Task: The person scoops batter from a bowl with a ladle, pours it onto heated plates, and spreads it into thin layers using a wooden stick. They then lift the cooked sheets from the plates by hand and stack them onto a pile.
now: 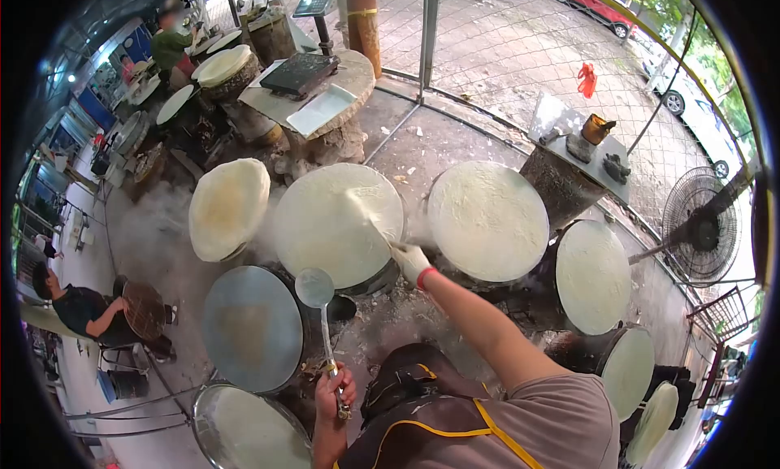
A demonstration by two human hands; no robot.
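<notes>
**Fingers on ladle and stick amid ring of round steamers**

Fingers of the left hand (335,392) are wrapped closed around the handle of one long metal ladle (315,289), whose round bowl hangs just below the central steamer (337,223), the landmark here. The right hand (410,260), in a white glove, reaches to that steamer's lower right edge with its fingers closed on one thin stick (375,229) that lies across the pale sheet of batter on top.

Counted around the central steamer, four more rounds show a pale sheet: one tilted, yellowish round (228,208) just to its left, one (487,220) just to its right, one (593,276) farther right, and one (630,371) lower right, partly hidden. Two rounds carry shiny metal lids: one lid (252,328) below and left of the central steamer, a second (248,430) lower still at the frame's bottom edge. Steam rises to the left.

Beyond the central steamer stands a stone surface (345,83) bearing one dark tray (299,73) and one white tray (322,110). One seated person (85,311) is far left; one fan (700,225) stands far right.
</notes>
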